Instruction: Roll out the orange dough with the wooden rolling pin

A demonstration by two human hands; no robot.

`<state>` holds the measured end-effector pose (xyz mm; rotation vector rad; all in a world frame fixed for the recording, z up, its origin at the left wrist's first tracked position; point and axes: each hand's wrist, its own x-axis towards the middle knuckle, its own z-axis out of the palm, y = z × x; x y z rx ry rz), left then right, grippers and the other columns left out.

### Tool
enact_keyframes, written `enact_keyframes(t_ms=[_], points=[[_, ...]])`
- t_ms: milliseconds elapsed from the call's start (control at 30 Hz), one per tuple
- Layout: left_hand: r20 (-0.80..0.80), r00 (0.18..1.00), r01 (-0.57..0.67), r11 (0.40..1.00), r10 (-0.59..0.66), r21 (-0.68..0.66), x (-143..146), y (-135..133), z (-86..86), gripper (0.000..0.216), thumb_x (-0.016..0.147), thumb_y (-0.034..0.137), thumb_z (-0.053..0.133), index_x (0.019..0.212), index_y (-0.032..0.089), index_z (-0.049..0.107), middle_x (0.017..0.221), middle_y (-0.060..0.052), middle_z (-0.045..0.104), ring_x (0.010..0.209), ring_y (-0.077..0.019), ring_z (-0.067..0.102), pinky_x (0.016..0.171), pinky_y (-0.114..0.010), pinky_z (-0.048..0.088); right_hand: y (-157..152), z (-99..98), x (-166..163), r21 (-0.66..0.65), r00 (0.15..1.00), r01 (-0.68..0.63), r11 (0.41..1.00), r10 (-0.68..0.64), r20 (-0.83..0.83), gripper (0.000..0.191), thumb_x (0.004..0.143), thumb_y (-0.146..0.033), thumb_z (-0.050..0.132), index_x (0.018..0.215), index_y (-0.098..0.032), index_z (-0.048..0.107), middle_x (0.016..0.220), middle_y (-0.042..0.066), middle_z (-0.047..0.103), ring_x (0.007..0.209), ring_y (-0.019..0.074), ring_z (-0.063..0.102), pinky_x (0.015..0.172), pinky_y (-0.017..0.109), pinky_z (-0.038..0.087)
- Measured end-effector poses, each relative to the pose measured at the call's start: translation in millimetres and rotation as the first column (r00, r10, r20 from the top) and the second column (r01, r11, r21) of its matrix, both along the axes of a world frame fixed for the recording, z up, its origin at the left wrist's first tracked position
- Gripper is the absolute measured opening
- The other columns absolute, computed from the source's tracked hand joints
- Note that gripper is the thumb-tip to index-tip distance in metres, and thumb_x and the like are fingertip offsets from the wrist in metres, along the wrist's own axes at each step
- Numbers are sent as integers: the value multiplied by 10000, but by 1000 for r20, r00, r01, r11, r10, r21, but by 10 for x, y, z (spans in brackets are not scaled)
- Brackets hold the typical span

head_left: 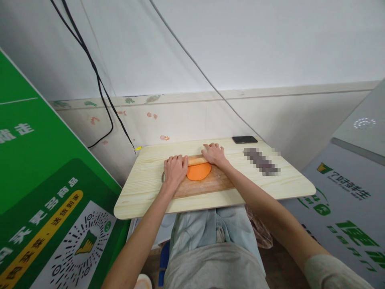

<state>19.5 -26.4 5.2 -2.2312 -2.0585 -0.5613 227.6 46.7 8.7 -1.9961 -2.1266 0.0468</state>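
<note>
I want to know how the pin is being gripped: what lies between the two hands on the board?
In the head view, the bare middle of the rolling pin spans between left hand and right hand, over the orange dough.

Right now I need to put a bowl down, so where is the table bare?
The pale table is bare left of the brown board, up to its left edge. There is another bare strip at the front right corner, below the blurred patch. The middle is crowded: left hand and right hand press the rolling pin over orange dough; the phone lies behind.
</note>
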Motion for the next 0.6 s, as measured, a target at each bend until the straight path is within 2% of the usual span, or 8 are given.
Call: enact_keyframes(t_ms=[233, 433, 600], points=[[49, 998, -24, 1000, 24, -13, -13, -35, 35, 560, 1165, 455, 281, 1137, 200, 778, 1209, -157, 827, 1155, -301, 742, 1028, -425, 475, -411, -104, 73, 108, 996, -45, 993, 36, 86, 587, 1113, -355, 301, 1638, -246, 540, 1625, 165, 575, 1537, 341, 441, 1283, 586, 282], [89, 994, -61, 998, 61, -2, -27, -58, 56, 555, 1159, 444, 292, 1120, 192, 785, 1197, -162, 828, 1149, -319, 752, 1005, -438, 487, -788, -168, 110, 119, 993, -58, 991, 45, 109, 638, 1126, -326, 224, 1691, -125, 441, 1687, 181, 522, 1611, 347, 354, 1313, 580, 254], [115, 991, -62, 998, 63, -9, -34, -43, 52, 561, 1159, 459, 293, 1125, 197, 788, 1210, -163, 825, 1160, -315, 747, 1019, -435, 481, -853, -189, 96, 124, 992, -34, 992, 18, 128, 625, 1119, -293, 219, 1653, -84, 467, 1659, 206, 544, 1603, 342, 363, 1304, 560, 274]])
